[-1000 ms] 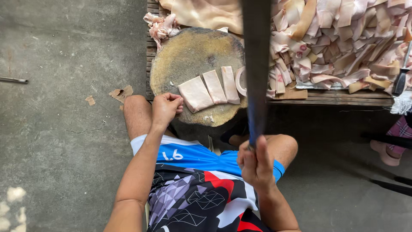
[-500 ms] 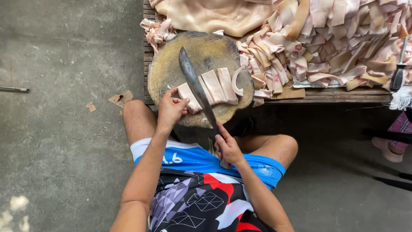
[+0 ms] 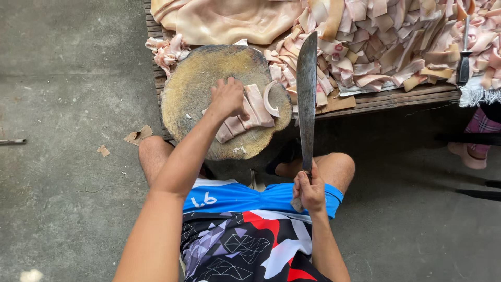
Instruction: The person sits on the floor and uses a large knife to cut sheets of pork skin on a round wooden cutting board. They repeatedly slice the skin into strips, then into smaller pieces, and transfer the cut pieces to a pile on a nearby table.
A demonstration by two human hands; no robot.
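i'm pressing my left hand (image 3: 228, 97) flat on three or four meat strips (image 3: 250, 112) on one round chopping block (image 3: 209, 99), strips under my fingers; my right hand (image 3: 309, 189) is gripping one long knife (image 3: 306, 94), raised beside them.

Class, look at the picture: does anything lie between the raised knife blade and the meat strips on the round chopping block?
Nothing visible does. The right hand holds the long knife to the strips' right. The left hand rests on the meat strips, on the round chopping block.
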